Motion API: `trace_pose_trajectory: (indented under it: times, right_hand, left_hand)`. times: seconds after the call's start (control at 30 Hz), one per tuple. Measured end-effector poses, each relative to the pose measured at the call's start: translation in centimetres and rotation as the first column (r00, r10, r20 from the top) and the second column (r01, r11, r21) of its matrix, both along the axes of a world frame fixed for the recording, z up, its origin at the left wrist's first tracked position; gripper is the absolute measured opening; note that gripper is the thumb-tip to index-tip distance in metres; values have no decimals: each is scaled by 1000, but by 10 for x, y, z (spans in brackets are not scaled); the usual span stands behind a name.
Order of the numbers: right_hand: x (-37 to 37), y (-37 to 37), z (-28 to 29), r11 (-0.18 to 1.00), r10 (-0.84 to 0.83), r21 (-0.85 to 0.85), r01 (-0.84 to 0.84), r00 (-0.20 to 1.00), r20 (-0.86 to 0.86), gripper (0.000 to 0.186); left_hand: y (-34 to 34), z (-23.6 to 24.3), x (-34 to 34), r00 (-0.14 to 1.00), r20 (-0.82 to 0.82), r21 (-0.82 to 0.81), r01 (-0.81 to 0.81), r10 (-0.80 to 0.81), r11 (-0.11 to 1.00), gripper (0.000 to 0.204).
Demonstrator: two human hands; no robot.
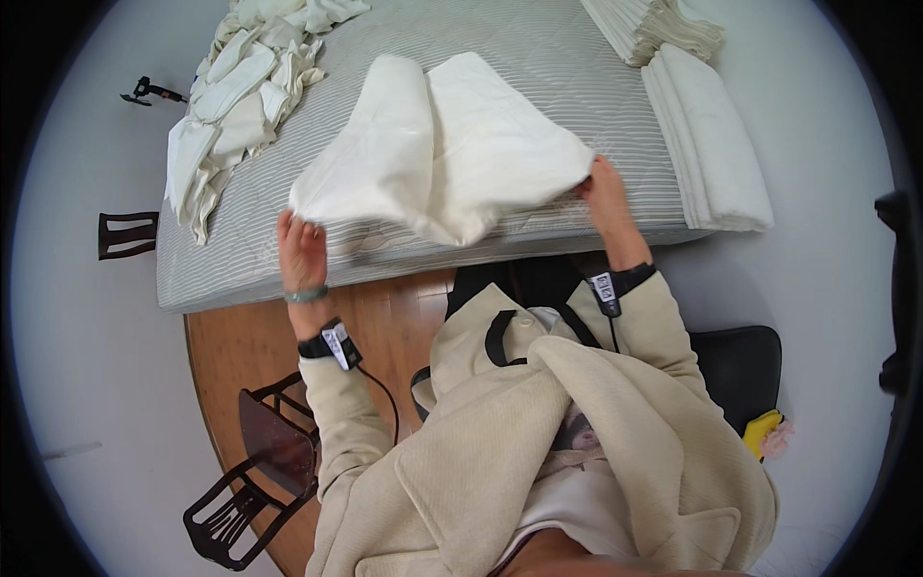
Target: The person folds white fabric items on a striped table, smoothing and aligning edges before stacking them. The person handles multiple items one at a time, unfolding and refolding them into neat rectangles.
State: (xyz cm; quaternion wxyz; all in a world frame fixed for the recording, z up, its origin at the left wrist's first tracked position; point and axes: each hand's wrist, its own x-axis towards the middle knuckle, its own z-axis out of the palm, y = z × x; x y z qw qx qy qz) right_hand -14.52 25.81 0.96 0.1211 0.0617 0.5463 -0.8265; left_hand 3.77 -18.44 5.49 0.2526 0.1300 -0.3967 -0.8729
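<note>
A white cloth [500, 135] spreads over the striped mattress [240, 260] in front of me, partly doubled over at its middle, with its near middle bunched. My left hand [301, 252] pinches its near left corner, fingers curled. My right hand [606, 197] grips the near right corner, its fingertips partly hidden by the fabric. Both hands are at the mattress's near edge, wide apart.
A heap of white fabric pieces [245, 96] lies on the mattress's left; stacked cloths [644, 24] and thick folded white layers [707, 139] lie on the right. Dark wooden chairs [269, 433] stand at lower left. A black seat [745, 356] is behind my right arm.
</note>
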Motion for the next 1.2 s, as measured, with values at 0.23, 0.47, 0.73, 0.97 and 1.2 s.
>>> trace_pose_trajectory:
  times: [0.23, 0.47, 0.73, 0.97, 1.2]
  right_hand:
    - [12, 61, -3, 984, 21, 178, -25, 999, 26, 21]
    - [17, 102, -6, 873, 184, 454, -177, 983, 29, 17]
    - [25, 120, -9, 807, 160, 581, -105, 986, -44, 20]
    - [-18, 87, 33, 834, 181, 550, -43, 963, -198, 18]
    - [-86, 29, 30, 464, 482, 881, -88, 860, -169, 34]
  left_hand:
    - [-2, -55, 115, 867, 476, -266, -20, 150, 964, 6]
    - [-13, -77, 137, 508, 831, -193, 645, -227, 739, 2]
    - [-13, -53, 56, 764, 595, -693, 332, 248, 639, 16]
    - [-49, -55, -61, 764, 520, -852, 432, 380, 296, 31]
    - [-77, -76, -164, 744, 446, -790, 588, 498, -170, 46]
